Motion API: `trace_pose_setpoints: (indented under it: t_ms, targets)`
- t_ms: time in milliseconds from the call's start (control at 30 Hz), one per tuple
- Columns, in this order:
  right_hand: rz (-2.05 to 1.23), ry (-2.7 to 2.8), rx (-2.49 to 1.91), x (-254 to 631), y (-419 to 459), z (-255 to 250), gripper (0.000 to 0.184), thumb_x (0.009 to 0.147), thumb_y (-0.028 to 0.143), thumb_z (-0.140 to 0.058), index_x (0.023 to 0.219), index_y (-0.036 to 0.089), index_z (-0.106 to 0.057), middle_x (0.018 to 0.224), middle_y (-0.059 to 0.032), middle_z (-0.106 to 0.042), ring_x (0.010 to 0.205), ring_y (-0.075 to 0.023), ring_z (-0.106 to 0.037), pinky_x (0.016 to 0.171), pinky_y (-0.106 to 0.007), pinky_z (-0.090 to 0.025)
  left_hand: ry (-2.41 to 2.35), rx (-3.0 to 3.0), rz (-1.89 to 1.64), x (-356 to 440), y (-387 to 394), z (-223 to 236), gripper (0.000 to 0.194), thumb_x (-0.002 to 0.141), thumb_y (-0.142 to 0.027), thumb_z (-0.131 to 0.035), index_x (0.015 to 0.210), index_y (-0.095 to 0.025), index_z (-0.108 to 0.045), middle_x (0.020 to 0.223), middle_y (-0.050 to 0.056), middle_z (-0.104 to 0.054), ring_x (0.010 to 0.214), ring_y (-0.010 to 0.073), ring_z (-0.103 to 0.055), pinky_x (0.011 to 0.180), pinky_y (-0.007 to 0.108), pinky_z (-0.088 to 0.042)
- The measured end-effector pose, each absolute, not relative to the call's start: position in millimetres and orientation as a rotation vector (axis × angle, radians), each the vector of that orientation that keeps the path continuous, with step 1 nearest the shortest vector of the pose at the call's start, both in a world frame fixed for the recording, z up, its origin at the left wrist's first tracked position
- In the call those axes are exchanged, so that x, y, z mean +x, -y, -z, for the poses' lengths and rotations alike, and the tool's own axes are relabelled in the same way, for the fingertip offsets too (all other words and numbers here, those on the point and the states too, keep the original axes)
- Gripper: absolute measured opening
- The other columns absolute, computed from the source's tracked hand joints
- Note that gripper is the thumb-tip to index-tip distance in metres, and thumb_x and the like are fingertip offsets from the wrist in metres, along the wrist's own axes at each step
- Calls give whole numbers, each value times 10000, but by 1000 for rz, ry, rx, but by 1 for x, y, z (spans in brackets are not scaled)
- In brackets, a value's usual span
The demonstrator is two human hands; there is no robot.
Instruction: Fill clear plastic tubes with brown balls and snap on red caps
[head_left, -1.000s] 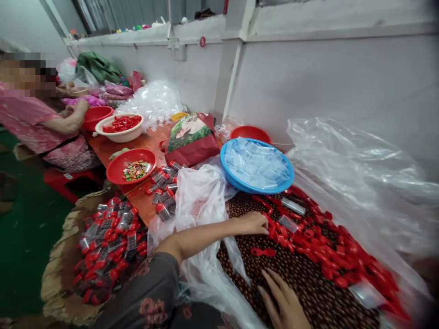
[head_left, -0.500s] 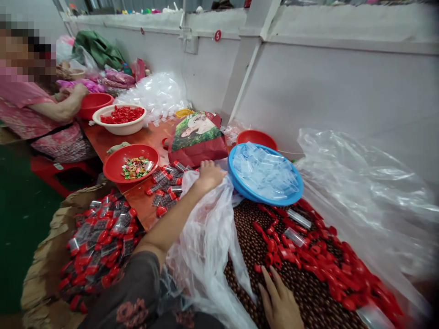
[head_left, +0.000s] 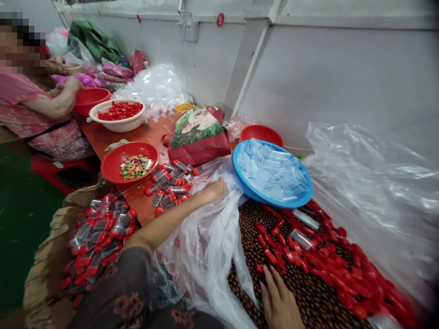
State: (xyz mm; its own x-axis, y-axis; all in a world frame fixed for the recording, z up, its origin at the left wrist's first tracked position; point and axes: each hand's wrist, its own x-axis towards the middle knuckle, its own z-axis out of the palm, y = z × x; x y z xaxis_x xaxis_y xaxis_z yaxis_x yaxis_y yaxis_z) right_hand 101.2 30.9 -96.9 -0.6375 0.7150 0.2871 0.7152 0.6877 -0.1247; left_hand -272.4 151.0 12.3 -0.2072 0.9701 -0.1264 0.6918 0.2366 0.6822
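Note:
My left hand (head_left: 213, 190) reaches across a crumpled clear plastic bag (head_left: 206, 246), its fingers curled into the film. It lies just right of a heap of filled red-capped tubes (head_left: 169, 183) on the orange table. My right hand (head_left: 281, 301) rests flat on the brown beaded mat (head_left: 308, 297) with fingers stretched out, holding nothing. Its fingertips touch the edge of a spread of loose red caps (head_left: 318, 260). Two empty clear tubes (head_left: 303, 228) lie among the caps. A blue basin (head_left: 270, 200) of clear tubes sits just beyond.
A red bowl (head_left: 113, 176) holds coloured candies; a white bowl (head_left: 118, 124) holds red caps. A cardboard box (head_left: 44, 256) at lower left is full of capped tubes. A red printed bag (head_left: 199, 132) stands mid-table. A large plastic sheet (head_left: 377, 192) covers the right. A co-worker (head_left: 30, 105) sits far left.
My left hand left the red caps on the mat and swung left onto the plastic bag beside the filled tubes. My right hand stayed flat on the mat.

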Motion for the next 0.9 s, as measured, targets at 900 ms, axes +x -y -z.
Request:
trace_pose_setpoints:
  t_ms: [900]
  targets:
    - [-50,2473,-1215,96,-27,92,506,986,485,-322,1326,191,-556,1325,-143,-592,1101,-269,-618,887,-405,-514,-2274,1305,-866,-319,-196,-37,390,916,-357,-582,1240,-140,-557,1231,115,-578,1059,224,-599,889,441,-529]
